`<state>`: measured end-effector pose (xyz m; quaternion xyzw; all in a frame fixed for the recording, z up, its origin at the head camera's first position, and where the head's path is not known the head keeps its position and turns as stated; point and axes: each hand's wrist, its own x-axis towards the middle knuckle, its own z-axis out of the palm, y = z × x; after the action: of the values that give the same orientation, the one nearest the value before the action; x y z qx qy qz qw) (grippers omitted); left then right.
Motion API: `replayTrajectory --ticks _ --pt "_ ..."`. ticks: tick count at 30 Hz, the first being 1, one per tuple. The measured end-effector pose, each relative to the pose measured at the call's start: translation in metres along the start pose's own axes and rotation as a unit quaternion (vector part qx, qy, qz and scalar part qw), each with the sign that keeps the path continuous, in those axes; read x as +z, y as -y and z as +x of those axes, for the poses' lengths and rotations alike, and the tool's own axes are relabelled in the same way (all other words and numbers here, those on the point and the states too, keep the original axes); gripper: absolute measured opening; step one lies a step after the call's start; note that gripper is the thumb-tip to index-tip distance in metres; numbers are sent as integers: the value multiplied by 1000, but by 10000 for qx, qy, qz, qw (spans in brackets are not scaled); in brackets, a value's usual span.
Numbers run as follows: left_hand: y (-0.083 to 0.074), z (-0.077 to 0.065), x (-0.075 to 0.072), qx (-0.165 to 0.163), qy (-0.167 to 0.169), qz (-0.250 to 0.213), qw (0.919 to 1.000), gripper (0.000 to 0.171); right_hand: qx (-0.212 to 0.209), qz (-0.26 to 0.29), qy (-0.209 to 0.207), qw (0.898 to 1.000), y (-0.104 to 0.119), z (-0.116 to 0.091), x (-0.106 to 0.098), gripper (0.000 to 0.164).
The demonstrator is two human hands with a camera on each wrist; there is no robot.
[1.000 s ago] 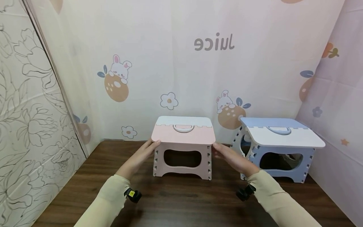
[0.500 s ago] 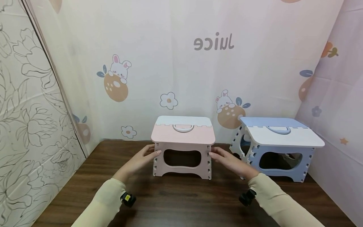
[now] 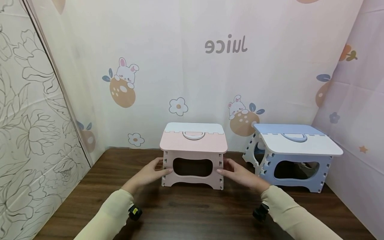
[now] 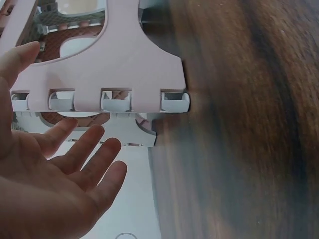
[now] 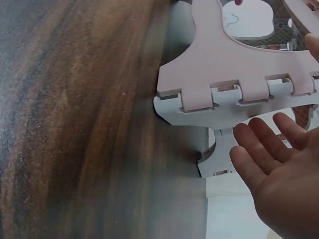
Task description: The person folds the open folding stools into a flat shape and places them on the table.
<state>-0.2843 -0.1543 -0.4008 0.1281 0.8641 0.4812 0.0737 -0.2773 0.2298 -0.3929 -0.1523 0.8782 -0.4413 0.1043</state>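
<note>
A pink and white folding step stool (image 3: 193, 155) stands unfolded on the wooden table, a white carry handle (image 3: 193, 136) set in its top. My left hand (image 3: 147, 175) is at the stool's left side, its thumb by the front leg panel. On the opposite side is my right hand (image 3: 240, 173), thumb likewise at the front panel's edge. In the left wrist view, the relaxed fingers (image 4: 94, 164) spread beside the hinged leg edge (image 4: 114, 99). The right wrist view has loosely bent fingers (image 5: 264, 144) alongside the white side panel (image 5: 209, 115).
A blue and white folding stool (image 3: 297, 166) stands to the right, angled, close beyond my right hand. Behind the wooden table (image 3: 192, 213) hangs a printed curtain (image 3: 180, 66); more printed cloth lines the left and right sides.
Both hands have slid down the pink stool's sides, from just under the seat's front corners to about mid-height of the legs. Neither stool has moved.
</note>
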Motion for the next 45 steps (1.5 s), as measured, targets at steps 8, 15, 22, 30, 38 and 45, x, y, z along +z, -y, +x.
replayTrajectory --ticks 8,15,22,30,38,45 --pt "5 1 6 -12 -75 54 10000 75 77 125 -290 9995 -8 4 11 73" --pt "10 3 12 91 -179 298 9994 72 150 202 -542 9982 -11 4 19 71" --pt "10 1 17 84 -230 346 9991 67 0 147 -699 9974 -8 1 23 62" --pt "7 1 20 100 -389 394 9984 62 -115 68 -995 9950 -8 4 30 61" --pt "8 1 23 151 -640 526 9964 56 -155 -128 -1187 9927 -6 6 33 60" --pt "8 2 24 144 -755 515 9957 53 -138 -162 -1259 9918 -5 6 32 59"
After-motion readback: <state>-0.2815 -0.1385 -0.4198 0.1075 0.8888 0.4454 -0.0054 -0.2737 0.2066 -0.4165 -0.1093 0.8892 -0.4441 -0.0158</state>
